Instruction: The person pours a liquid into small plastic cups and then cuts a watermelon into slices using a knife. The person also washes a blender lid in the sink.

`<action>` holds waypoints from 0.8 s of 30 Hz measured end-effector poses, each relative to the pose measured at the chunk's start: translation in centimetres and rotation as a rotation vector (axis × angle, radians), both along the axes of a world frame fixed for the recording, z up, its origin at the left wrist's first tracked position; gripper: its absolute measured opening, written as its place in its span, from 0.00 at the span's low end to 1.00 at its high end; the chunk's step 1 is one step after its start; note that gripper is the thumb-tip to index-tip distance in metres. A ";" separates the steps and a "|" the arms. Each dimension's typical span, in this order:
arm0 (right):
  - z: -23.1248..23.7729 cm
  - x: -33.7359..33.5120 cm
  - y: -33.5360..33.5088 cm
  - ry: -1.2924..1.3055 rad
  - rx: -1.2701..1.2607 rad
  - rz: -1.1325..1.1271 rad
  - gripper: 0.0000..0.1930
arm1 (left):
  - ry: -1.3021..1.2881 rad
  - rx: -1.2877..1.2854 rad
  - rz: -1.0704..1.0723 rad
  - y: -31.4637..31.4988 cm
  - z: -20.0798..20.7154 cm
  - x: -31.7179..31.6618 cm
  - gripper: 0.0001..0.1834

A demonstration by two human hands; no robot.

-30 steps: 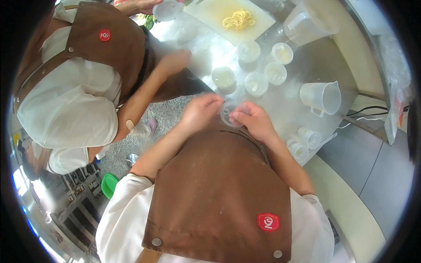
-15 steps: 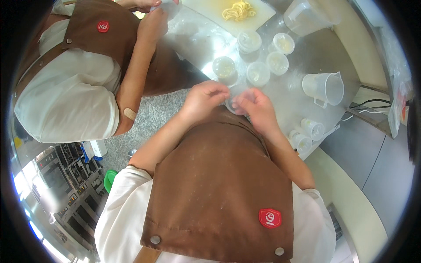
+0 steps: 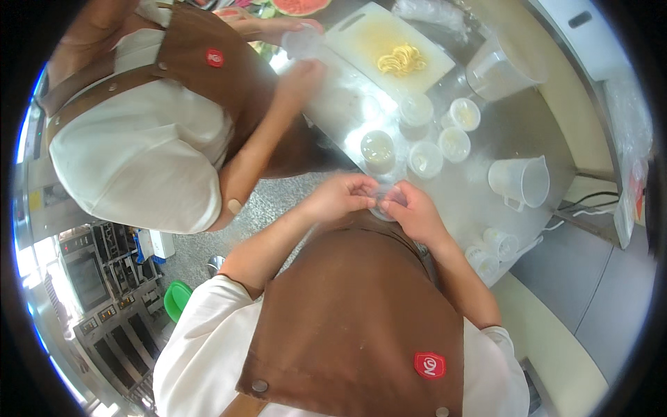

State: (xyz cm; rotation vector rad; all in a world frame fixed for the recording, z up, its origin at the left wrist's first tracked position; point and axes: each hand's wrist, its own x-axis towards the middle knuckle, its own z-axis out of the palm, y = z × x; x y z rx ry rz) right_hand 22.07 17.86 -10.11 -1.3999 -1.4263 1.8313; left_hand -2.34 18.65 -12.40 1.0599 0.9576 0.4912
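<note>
Both my hands meet on a small clear plastic cup held just above the near edge of the steel counter. My left hand pinches its left rim with the fingertips. My right hand cups its right side. I cannot tell whether anything is in the cup. Just beyond it stand several small round clear tubs, some with pale contents. A brown apron covers my front below the hands.
A co-worker in a brown apron stands at the left, holding a clear cup near a white cutting board with yellow strips. Two clear measuring jugs stand at the right. Watermelon lies at the top edge.
My hands stay together on the cup and have barely shifted. The co-worker has straightened up and moved their arm from the counter edge up toward the cutting board.
</note>
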 end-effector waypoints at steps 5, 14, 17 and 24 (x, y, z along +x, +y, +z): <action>0.4 -2.3 -0.4 -0.252 0.424 -0.044 0.21 | -0.093 -0.101 0.201 -0.6 -1.9 0.0 0.13; -2.3 -5.5 2.2 -0.589 0.859 0.049 0.42 | 0.029 -0.007 0.466 1.4 -4.2 0.3 0.16; -4.1 -6.3 4.5 -0.636 0.870 -0.056 0.43 | 0.215 0.095 0.495 3.5 -6.3 -0.5 0.21; -8.2 -7.8 7.6 -0.754 0.853 0.044 0.40 | 0.191 0.184 0.444 6.1 -10.3 -0.1 0.24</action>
